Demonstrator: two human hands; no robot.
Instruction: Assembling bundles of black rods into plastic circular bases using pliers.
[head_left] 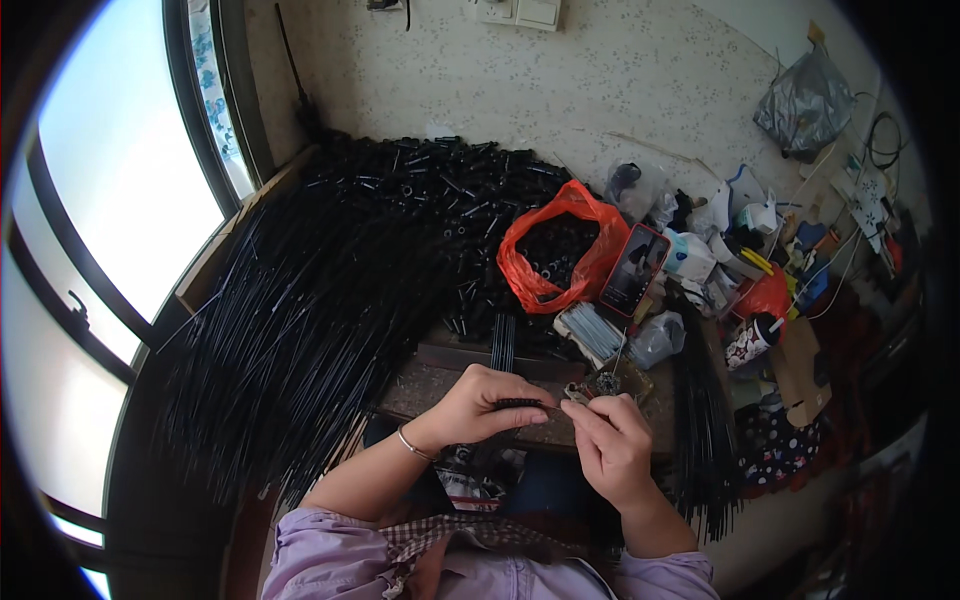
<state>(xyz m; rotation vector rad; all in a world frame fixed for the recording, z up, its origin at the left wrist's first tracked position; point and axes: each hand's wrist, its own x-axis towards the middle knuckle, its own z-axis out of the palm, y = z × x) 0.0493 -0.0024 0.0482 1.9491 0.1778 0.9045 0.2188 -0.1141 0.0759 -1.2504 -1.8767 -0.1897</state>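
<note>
In front of my body, over the near edge of a worn wooden board, both hands meet almost fingertip to fingertip. My left hand is closed around a short dark row of black pieces, which looks like the ends of several thin rods. Slim black rods run away from behind that hand across the board. My right hand pinches close to the end of the row; what lies between its fingertips is too small to name. Just beyond the right fingers sit some small metal parts.
Long thin black rods heap up at left, with black tubular parts behind. A red plastic bag holds dark rings. Right of it are a phone, a box of pale sticks, a patterned cup and more rods.
</note>
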